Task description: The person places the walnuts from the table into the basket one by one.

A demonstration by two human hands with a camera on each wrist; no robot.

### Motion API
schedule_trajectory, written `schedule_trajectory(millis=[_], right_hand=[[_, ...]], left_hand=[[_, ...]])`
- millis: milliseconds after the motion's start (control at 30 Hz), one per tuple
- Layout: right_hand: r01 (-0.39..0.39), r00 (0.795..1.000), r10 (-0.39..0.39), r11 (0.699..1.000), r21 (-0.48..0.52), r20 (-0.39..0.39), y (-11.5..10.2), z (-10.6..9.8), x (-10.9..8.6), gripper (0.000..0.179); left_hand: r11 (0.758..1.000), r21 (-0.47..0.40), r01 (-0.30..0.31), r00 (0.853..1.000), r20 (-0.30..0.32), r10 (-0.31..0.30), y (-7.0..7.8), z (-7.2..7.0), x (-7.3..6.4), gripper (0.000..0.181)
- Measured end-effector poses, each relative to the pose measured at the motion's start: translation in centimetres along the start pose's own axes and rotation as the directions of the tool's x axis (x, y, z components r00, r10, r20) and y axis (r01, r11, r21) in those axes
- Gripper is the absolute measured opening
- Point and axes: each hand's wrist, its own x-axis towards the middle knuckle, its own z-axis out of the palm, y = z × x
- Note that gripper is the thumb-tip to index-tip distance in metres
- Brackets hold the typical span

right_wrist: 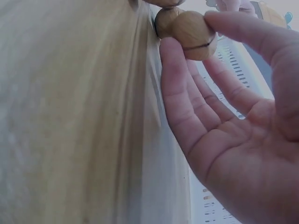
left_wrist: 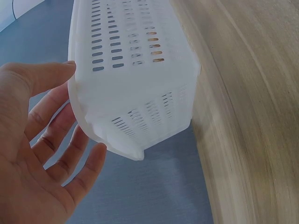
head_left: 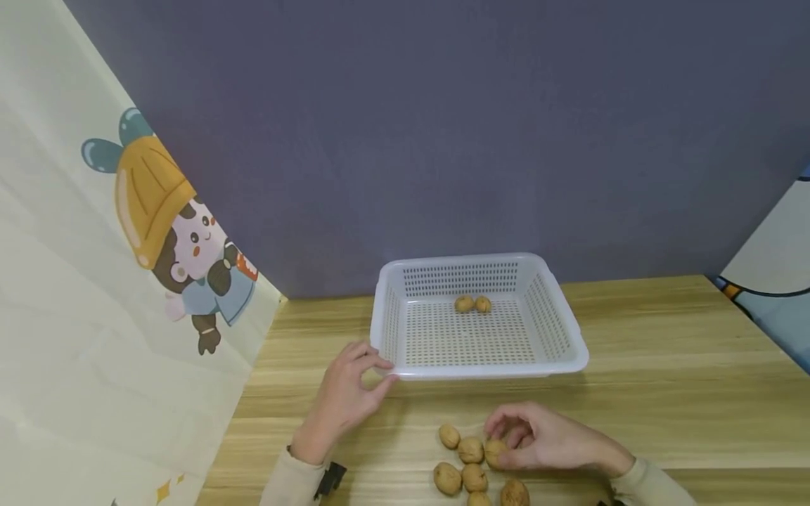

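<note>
A white plastic basket [head_left: 468,371] with slotted walls stands on the table against the dark wall. My left hand [head_left: 344,397] pinches the rim at its near left corner; in the left wrist view the thumb [left_wrist: 51,77] lies on one side of the rim and the fingers reach behind it. In front of the basket, my right hand [head_left: 550,439] holds a walnut [head_left: 493,454] between thumb and fingertips. The right wrist view shows this walnut [right_wrist: 194,35] close up, other walnuts just behind it. Two walnuts [head_left: 465,303] lie side by side inside the basket, towards its back.
Several loose walnuts [head_left: 470,450] are grouped on the wooden table [head_left: 658,365] left of and below my right hand, some cut off by the lower edge. A pale sheet with a cartoon figure [head_left: 190,239] hangs at the left; a dark wall [head_left: 443,140] rises behind.
</note>
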Motion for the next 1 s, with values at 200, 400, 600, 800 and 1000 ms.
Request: schedule_trajectory(millis=[200,400,600,800,1000], right_hand=[[0.043,0.999,-0.043,0.999,0.012,-0.023,-0.7,0.1,-0.1,0.030],[0.059,0.996,-0.062,0.997,-0.050,-0.062,-2.3,-0.1,-0.6,0.033],[0.115,0.987,-0.128,0.985,-0.130,-0.095,-5.1,-0.4,-0.2,0.038],[0.067,0.987,-0.095,0.976,-0.207,-0.128,-9.0,-2.7,1.2,0.035],[0.020,0.986,-0.062,0.966,-0.258,-0.156,-10.9,-5.1,3.5,0.036]], left_hand=[[1.000,0.003,-0.006,1.000,0.004,0.006,0.1,0.0,0.0,0.022],[1.000,-0.002,-0.014,1.000,0.003,0.014,0.3,0.1,0.2,0.022],[1.000,-0.001,-0.009,1.000,0.009,0.009,0.3,-0.1,0.3,0.021],[1.000,0.009,-0.009,1.000,-0.003,0.009,0.2,-0.2,0.2,0.022],[1.000,0.007,-0.020,1.000,-0.003,0.020,0.1,-0.1,0.0,0.022]])
